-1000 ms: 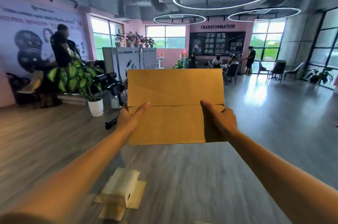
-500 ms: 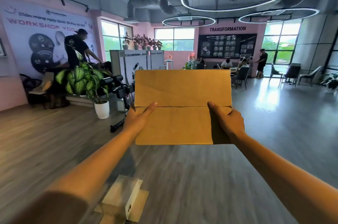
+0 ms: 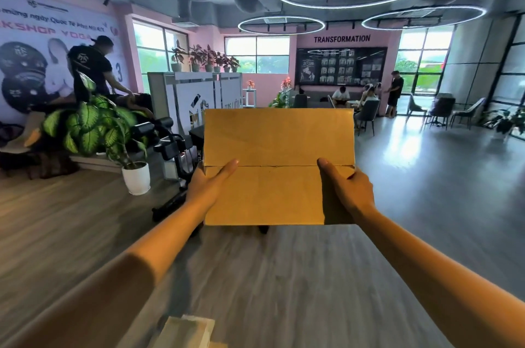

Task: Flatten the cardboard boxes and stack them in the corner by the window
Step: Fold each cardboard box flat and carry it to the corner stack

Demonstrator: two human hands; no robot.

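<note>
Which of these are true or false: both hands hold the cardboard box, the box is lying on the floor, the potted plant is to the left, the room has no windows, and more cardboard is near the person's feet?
1. Both hands hold the cardboard box. True: the left hand and right hand grip its sides.
2. The box lies on the floor. False: it is held up in the air.
3. A potted plant stands to the left. True.
4. The room has no windows. False: a window shows in the far wall.
5. More cardboard lies low near the person. True.
</note>
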